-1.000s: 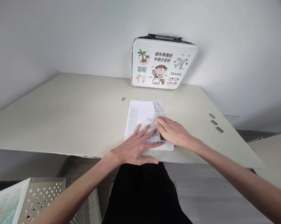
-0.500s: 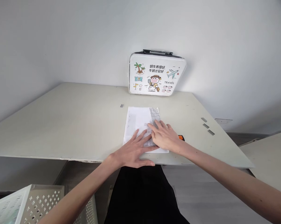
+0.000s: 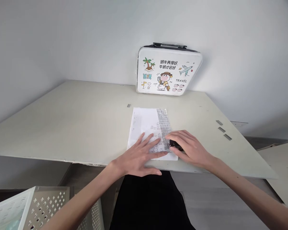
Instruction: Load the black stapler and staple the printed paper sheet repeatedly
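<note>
Printed paper (image 3: pixel 147 119) lies on the pale table near its front edge, with a grey patterned strip (image 3: pixel 163 121) along its right side. My left hand (image 3: pixel 142 155) rests flat on the lower part of the paper, fingers spread, holding nothing. At the paper's right edge, my right hand (image 3: pixel 190 148) is wrapped round a small black tool (image 3: pixel 174 144). The tool's tip meets the patterned strip; most of its body is hidden under my fingers.
A white cartoon case (image 3: pixel 167 72) stands at the table's back against the wall. Small grey pieces (image 3: pixel 221 129) lie on the right, another (image 3: pixel 129 105) beyond the paper. A white perforated basket (image 3: pixel 48 204) is below at the left.
My right hand has moved right, off the middle of the paper, and has closed round the black tool. My left hand stays on the paper. The view has shifted slightly.
</note>
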`<control>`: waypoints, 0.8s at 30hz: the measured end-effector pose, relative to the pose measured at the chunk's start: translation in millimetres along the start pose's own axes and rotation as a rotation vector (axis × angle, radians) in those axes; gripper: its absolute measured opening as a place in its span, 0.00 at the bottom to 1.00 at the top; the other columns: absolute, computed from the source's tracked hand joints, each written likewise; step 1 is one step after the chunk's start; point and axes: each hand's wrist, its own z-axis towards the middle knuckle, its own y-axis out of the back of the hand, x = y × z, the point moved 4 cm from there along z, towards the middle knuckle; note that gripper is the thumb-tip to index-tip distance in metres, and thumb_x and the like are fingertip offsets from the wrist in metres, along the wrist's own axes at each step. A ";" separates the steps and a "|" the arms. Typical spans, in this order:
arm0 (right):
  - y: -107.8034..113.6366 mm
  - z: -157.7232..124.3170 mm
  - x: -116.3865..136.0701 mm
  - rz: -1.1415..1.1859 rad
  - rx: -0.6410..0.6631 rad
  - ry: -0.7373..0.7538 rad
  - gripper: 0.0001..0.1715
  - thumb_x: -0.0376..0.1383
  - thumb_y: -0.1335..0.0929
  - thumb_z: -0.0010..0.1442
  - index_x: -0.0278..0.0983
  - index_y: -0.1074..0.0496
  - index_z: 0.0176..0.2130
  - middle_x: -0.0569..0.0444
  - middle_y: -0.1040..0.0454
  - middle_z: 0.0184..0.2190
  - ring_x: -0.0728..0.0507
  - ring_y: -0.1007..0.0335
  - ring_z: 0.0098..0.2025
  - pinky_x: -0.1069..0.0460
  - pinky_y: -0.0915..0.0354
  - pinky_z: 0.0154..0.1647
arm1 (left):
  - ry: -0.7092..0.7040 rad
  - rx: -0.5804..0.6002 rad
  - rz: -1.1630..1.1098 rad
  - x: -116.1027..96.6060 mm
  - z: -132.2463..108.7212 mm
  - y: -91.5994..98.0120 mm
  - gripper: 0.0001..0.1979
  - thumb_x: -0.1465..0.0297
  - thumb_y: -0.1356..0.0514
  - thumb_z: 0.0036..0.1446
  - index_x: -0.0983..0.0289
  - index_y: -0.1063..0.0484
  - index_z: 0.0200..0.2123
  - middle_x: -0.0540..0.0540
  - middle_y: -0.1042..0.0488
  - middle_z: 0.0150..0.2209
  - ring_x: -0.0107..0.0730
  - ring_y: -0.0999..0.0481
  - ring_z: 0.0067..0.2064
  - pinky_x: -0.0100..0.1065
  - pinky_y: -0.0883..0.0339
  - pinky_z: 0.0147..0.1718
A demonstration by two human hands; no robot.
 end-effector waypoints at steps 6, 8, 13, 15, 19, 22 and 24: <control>-1.8 -37.1 -24.1 -0.091 -0.050 -0.131 0.12 0.43 0.32 0.73 0.42 0.30 0.54 0.49 0.20 0.43 0.38 0.23 0.43 0.43 0.28 0.44 | -0.003 -0.008 0.004 1.0 -10.9 2.0 0.36 0.42 0.41 0.64 0.42 0.41 0.72 0.48 0.58 0.78 0.61 0.60 0.77 0.66 0.65 0.73; 1.9 -47.8 -29.6 -0.119 -0.100 -0.173 0.13 0.43 0.32 0.73 0.43 0.30 0.54 0.49 0.20 0.44 0.38 0.23 0.44 0.43 0.27 0.45 | 0.000 0.005 0.009 1.6 -12.6 2.0 0.36 0.42 0.42 0.64 0.43 0.41 0.72 0.49 0.58 0.78 0.61 0.60 0.77 0.65 0.65 0.73; 10.6 -75.9 -42.0 -0.155 -0.206 -0.357 0.16 0.45 0.33 0.73 0.45 0.29 0.57 0.50 0.19 0.47 0.38 0.21 0.46 0.45 0.26 0.47 | 0.007 0.024 0.027 1.5 -15.7 6.7 0.36 0.43 0.43 0.66 0.45 0.42 0.73 0.50 0.55 0.77 0.56 0.59 0.77 0.64 0.63 0.73; 12.7 -86.1 -46.7 -0.154 -0.223 -0.446 0.17 0.47 0.33 0.72 0.46 0.28 0.57 0.50 0.19 0.47 0.39 0.20 0.45 0.46 0.26 0.43 | 0.024 -0.001 0.033 4.5 -18.9 12.9 0.34 0.46 0.44 0.69 0.47 0.43 0.73 0.51 0.53 0.77 0.53 0.58 0.77 0.61 0.62 0.74; 16.2 -97.5 -53.4 -0.100 -0.246 -0.572 0.19 0.51 0.32 0.70 0.46 0.26 0.54 0.50 0.19 0.50 0.37 0.19 0.48 0.48 0.25 0.38 | 0.174 -0.116 0.049 26.1 -33.3 31.0 0.29 0.54 0.49 0.75 0.50 0.46 0.75 0.49 0.50 0.77 0.46 0.56 0.78 0.57 0.60 0.75; 17.4 -99.3 -57.6 0.002 -0.254 -0.669 0.19 0.53 0.29 0.66 0.45 0.24 0.49 0.51 0.18 0.48 0.37 0.18 0.47 0.48 0.24 0.38 | 0.301 -0.193 0.059 48.1 -50.3 41.8 0.28 0.54 0.48 0.75 0.48 0.43 0.74 0.48 0.49 0.76 0.45 0.54 0.77 0.57 0.58 0.75; 17.9 -99.4 -59.5 0.050 -0.271 -0.720 0.21 0.54 0.27 0.63 0.44 0.23 0.47 0.51 0.17 0.46 0.36 0.18 0.45 0.47 0.23 0.38 | 0.344 -0.214 0.051 59.0 -61.0 45.2 0.30 0.52 0.45 0.72 0.47 0.42 0.73 0.48 0.48 0.76 0.47 0.53 0.77 0.58 0.56 0.74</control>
